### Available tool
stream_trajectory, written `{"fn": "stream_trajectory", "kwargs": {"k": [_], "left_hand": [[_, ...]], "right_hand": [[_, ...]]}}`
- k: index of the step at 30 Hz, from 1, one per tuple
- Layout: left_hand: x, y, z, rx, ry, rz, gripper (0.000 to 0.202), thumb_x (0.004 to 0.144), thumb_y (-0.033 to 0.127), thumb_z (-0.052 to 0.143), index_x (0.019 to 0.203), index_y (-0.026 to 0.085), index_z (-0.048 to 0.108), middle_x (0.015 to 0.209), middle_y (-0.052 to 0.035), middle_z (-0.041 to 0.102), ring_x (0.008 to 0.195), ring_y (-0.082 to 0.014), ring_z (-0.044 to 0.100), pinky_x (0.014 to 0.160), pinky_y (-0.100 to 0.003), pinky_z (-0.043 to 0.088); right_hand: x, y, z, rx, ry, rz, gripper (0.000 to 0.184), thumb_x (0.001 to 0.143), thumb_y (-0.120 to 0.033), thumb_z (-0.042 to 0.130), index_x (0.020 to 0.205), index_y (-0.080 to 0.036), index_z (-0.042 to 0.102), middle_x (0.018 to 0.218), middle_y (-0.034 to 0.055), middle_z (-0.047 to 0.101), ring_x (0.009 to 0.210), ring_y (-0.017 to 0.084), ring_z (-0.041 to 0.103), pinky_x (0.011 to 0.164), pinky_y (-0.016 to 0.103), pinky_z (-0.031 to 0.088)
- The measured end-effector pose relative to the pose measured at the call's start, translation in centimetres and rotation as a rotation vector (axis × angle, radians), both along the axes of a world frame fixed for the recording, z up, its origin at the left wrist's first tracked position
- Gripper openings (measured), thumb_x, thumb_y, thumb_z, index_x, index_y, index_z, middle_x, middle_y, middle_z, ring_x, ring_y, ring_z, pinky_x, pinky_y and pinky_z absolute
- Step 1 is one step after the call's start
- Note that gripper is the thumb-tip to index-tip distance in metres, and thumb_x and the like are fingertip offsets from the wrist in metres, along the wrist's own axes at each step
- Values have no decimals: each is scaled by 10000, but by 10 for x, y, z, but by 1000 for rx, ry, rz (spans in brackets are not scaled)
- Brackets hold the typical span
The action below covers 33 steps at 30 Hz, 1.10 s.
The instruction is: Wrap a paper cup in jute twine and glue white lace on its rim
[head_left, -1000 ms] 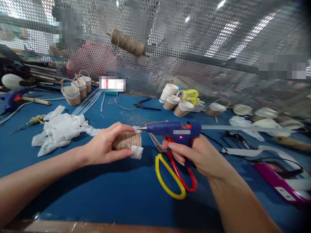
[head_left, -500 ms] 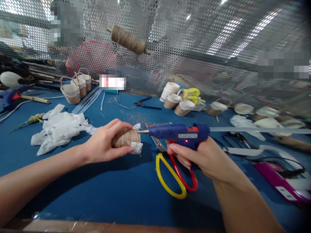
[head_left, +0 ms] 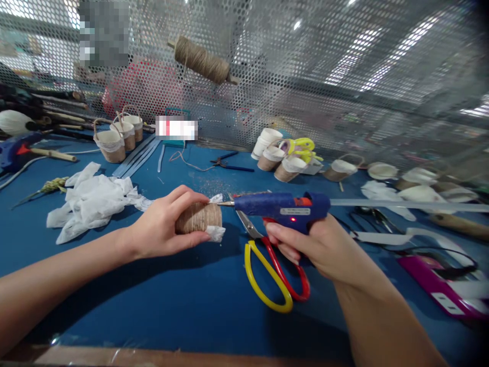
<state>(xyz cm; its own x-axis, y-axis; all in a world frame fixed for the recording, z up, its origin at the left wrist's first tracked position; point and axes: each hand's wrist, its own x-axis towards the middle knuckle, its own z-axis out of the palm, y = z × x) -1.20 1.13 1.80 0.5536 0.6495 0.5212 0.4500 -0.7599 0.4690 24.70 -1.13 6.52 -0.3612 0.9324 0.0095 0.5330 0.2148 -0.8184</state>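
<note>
My left hand (head_left: pixel 171 221) is closed around a small twine-wrapped cup (head_left: pixel 198 218), which lies on its side in my grasp. White lace strips (head_left: pixel 216 233) stick out at its right end, one at the top and one at the bottom. In my right hand (head_left: pixel 305 242) is a blue hot glue gun (head_left: pixel 267 205) with a lit red light and a clear glue stick (head_left: pixel 382 204) coming out of its back. Its metal nozzle reaches the cup's upper right edge beside the lace. Scissors (head_left: pixel 267 275) with yellow and red handles lie beneath the gun.
Crumpled white lace (head_left: pixel 99 201) lies left of my left hand. Behind are finished small baskets (head_left: pixel 110 147), pliers (head_left: pixel 229 164), and white cups (head_left: pixel 265 142). A magenta power strip (head_left: pixel 439 288) sits at right. A twine spool (head_left: pixel 201 60) hangs before the mesh panel (head_left: pixel 237 107).
The glue gun's nozzle has risen slightly along the cup's end, nearer the upper lace strip. Both hands keep their hold.
</note>
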Motion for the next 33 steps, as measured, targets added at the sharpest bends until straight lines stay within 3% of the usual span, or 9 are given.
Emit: {"fn": "stream_trajectory", "kwargs": {"k": [5, 21, 33], "left_hand": [[1, 0, 0, 33, 12, 5, 410, 767, 345, 597, 1095, 141, 459, 983, -97, 546, 857, -177, 556, 731, -302, 495], [1, 2, 0, 136, 80, 28, 421, 784, 363, 577, 1113, 124, 468, 996, -115, 538, 850, -177, 551, 705, -293, 504], [0, 1, 1, 102, 68, 52, 414, 777, 372, 579, 1097, 130, 474, 985, -107, 540, 833, -174, 559, 690, -301, 510]], "right_hand": [[0, -1, 0, -10, -24, -12, 291, 832, -360, 518, 600, -186, 495, 386, -70, 421, 358, 63, 399, 419, 214, 362], [-2, -2, 3, 14, -127, -46, 382, 806, -411, 518, 499, -194, 453, 372, -51, 436, 360, 73, 411, 437, 226, 384], [-1, -3, 3, 33, -107, -35, 367, 825, -401, 506, 529, -189, 461, 373, -64, 421, 354, 66, 395, 438, 224, 387]]}}
